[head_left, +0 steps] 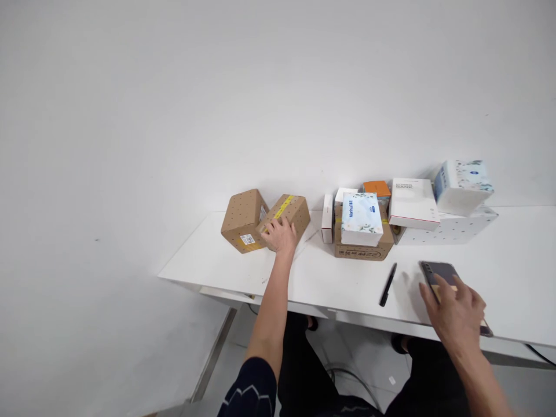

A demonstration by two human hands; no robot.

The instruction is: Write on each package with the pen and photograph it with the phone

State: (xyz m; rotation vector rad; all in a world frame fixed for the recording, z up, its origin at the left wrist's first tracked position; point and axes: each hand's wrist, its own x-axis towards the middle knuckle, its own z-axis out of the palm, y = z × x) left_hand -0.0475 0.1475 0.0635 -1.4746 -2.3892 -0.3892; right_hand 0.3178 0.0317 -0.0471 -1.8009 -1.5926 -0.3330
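My left hand [280, 234] is on the near end of a brown cardboard box [299, 211] with yellow tape along its top, fingers curled over the edge. That box stands at an angle beside a second cardboard box [243, 211] that carries a white label. At the right, my right hand [456, 310] is over a dark phone [441, 269] with a camera strip at its corner. Its fingers are apart and bent, partly hiding the phone; whether they touch it I cannot tell. A black pen [388, 285] lies to the left of the phone.
On the white table [321, 284], a tissue pack [361, 214] sits on another cardboard box [362, 251]. Near it are an orange box [377, 188], a white power bank box [412, 202] and another tissue pack [464, 185] on a white dotted box [460, 227]. A wall stands behind.
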